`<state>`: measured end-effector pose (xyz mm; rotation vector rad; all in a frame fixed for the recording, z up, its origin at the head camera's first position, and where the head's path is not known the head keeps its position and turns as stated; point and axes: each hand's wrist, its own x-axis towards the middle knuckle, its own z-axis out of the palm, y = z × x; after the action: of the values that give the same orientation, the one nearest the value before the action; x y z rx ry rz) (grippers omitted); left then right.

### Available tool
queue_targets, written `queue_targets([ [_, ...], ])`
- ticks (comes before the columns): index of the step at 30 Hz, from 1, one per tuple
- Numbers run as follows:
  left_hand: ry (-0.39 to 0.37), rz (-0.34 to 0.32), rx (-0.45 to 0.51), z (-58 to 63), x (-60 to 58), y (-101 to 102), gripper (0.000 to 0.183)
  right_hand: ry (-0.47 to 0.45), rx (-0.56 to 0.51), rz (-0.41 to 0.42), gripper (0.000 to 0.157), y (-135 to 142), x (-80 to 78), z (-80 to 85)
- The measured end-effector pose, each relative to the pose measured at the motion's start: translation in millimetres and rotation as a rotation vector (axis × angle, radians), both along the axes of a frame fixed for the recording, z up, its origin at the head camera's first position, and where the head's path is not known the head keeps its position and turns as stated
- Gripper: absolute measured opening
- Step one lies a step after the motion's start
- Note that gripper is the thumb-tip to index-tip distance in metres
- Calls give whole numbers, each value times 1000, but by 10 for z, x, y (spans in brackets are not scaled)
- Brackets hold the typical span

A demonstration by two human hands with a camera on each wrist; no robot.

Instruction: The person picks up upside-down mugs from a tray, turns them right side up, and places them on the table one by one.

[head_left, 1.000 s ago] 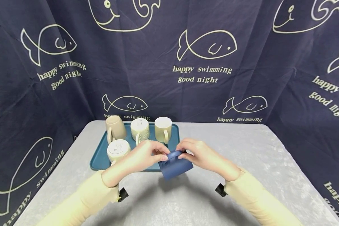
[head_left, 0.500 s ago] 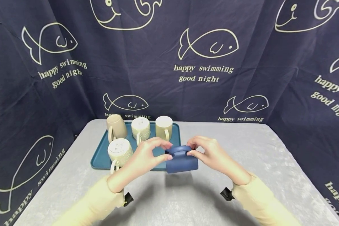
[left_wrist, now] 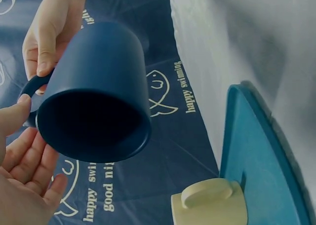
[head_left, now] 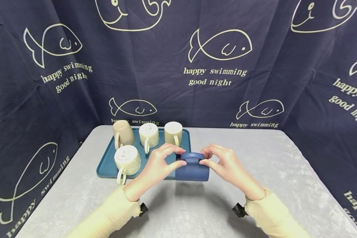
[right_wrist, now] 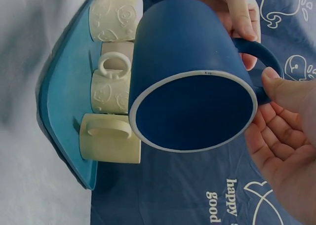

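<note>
Both hands hold a dark blue mug (head_left: 191, 173) on its side in the air, handle up, at the right front edge of the tray. My left hand (head_left: 163, 162) pinches the handle's left end, near the mouth; my right hand (head_left: 224, 162) pinches its right end, near the base. The dark opening of the blue mug (left_wrist: 94, 124) faces left in the left wrist view, its inside too dark to make out. In the right wrist view, the base of the mug (right_wrist: 195, 111) shows a pale rim.
Left of the hands lies a blue-green tray (head_left: 106, 169). On it stand two embossed cream mugs (head_left: 128, 162) with bases up, a beige mug (head_left: 124, 134) at the back left, and a pale yellow mug (head_left: 173, 134) at the back right. A fish-patterned dark curtain (head_left: 214, 105) surrounds the table.
The blue mug has moved right and slightly back, and its tilt has levelled out. Both hands moved with it, their fingers shifting outward to the two ends of the handle.
</note>
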<state>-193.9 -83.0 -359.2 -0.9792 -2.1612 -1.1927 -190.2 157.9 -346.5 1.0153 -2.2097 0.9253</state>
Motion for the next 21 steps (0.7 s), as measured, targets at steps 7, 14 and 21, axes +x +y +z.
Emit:
queue_targets([
  [7, 46, -18, 31, -72, -47, 37, 26, 25, -39, -31, 25, -17, 5, -69],
  [14, 93, -37, 68, -89, -63, 58, 21, 5, -57, -41, 26, -25, 18, -113],
  [21, 110, -40, 66, -88, -58, 77, 18, -16, -57, -31, 26, -16, 38, -130],
])
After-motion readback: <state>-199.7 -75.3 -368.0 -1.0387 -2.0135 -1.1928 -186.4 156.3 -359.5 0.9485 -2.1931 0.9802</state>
